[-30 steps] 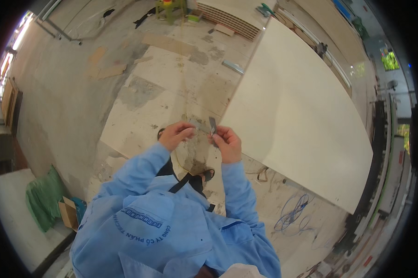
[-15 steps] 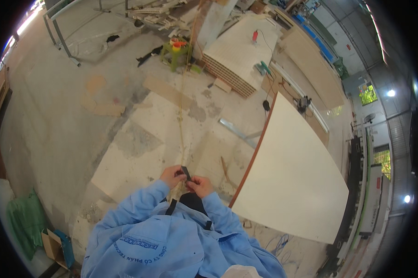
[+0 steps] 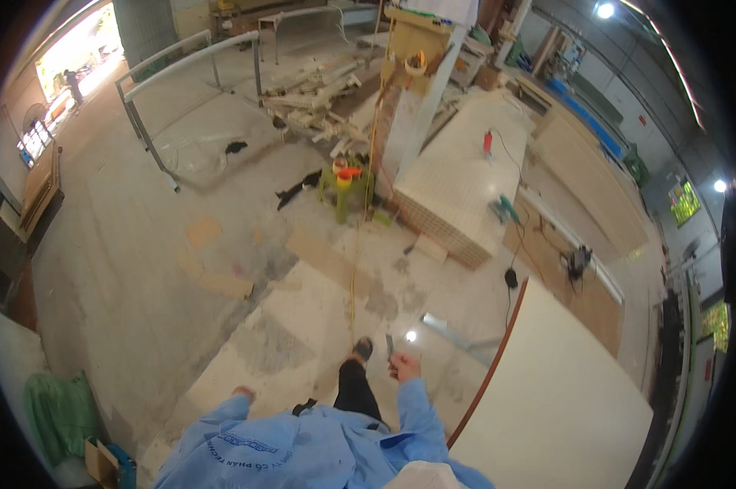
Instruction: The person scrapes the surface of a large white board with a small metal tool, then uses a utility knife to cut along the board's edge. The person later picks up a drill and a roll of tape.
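Observation:
My right hand [image 3: 404, 367] is closed around a small dark, flat strip [image 3: 390, 345], held out ahead of my body over the floor. Its exact kind is too small to make out. My left hand [image 3: 245, 394] hangs low by my left side, near the sleeve cuff; its fingers are too small and partly hidden to read. My sandalled foot [image 3: 364, 349] is on the floor to the left of the right hand. Beyond that foot, a yellow cord [image 3: 354, 273] runs away toward a post.
A large white panel [image 3: 563, 399] with a brown edge stands at my right. Ahead are a metal bar [image 3: 453, 336], a green stool [image 3: 345, 196], stacked hollow panels [image 3: 457, 187], a power tool [image 3: 505, 209] with cables, and scrap strips [image 3: 323, 98]. A metal frame [image 3: 192, 61] stands far left.
My hands, together on the dark strip before, have parted: the right carries it to the right, the left has dropped to my left side. The view has tilted up, and a foot now shows.

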`<state>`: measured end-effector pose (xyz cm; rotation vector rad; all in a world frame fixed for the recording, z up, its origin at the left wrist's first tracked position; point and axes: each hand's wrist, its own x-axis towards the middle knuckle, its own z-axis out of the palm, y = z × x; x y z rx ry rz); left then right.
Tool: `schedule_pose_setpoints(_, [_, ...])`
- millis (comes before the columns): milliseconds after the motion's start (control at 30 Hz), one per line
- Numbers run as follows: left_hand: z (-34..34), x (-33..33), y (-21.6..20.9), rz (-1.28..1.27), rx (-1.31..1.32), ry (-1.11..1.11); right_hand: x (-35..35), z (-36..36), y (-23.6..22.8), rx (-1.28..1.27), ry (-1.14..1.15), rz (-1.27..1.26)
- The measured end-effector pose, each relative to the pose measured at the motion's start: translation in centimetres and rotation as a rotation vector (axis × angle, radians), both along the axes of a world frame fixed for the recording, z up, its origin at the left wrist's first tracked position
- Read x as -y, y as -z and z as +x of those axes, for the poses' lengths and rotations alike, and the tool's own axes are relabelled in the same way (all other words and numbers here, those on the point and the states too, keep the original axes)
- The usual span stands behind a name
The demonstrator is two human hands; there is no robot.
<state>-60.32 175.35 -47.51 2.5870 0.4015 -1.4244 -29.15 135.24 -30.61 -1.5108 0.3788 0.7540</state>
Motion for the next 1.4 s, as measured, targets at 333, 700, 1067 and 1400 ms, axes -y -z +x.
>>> schedule_pose_setpoints(333, [19.2,-4.9,-6.0,-0.4,0.946,-1.445,-6.1,29.3,-7.0,0.397,-0.277,-0.081])
schedule_pose_setpoints(700, [29.8,-5.8,4.3,-0.548,0.225,-1.771,-27.0,56.4,-39.1,1.726,-0.23,-0.497])
schedule_pose_setpoints(1067, [51.6,-29.6,-1.9,-0.671,0.791,-2.207,-42.4,78.9,-54.5,2.047,0.201,-0.922])
schedule_pose_setpoints(1400, [60.0,-33.5,2.4,-0.642,0.468,-1.829,-18.5,54.9,-14.4,0.982,-0.619,-1.026])
